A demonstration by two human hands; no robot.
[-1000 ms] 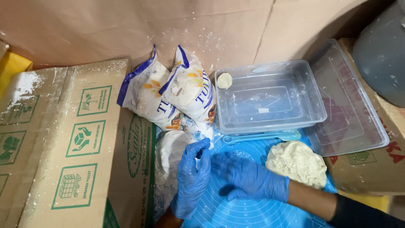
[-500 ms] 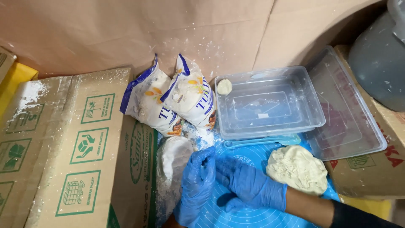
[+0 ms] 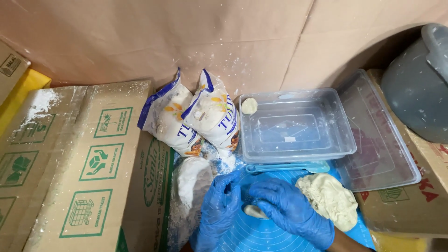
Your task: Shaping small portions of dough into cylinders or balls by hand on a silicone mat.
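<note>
A large brown cardboard box with green printed symbols (image 3: 79, 168) is seen at the left, dusted with white flour. A grey plastic bucket (image 3: 417, 88) is partly in view at the upper right. A clear rectangular plastic container (image 3: 298, 147) stands at centre, with one small pale dough ball (image 3: 249, 106) resting in its near-left corner; its clear flat lid (image 3: 378, 140) lies just beside it on the right. Two white-and-blue flour bags (image 3: 196, 114) are propped against the brown paper backdrop. A blue silicone rolling mat (image 3: 261, 235) is spread at the bottom. A pale lump of dough (image 3: 329, 198) rests on the mat, to the right of the hands. A turquoise plastic tool (image 3: 289, 166) lies along the container's front edge.

The left hand (image 3: 219, 207), gloved in blue, is held with fingers curled narrowly. The right hand (image 3: 289, 210), likewise gloved, is laid over a small piece of dough (image 3: 254, 211) on the mat; the fingers are bent down upon it. The piece is pressed between both hands.
</note>
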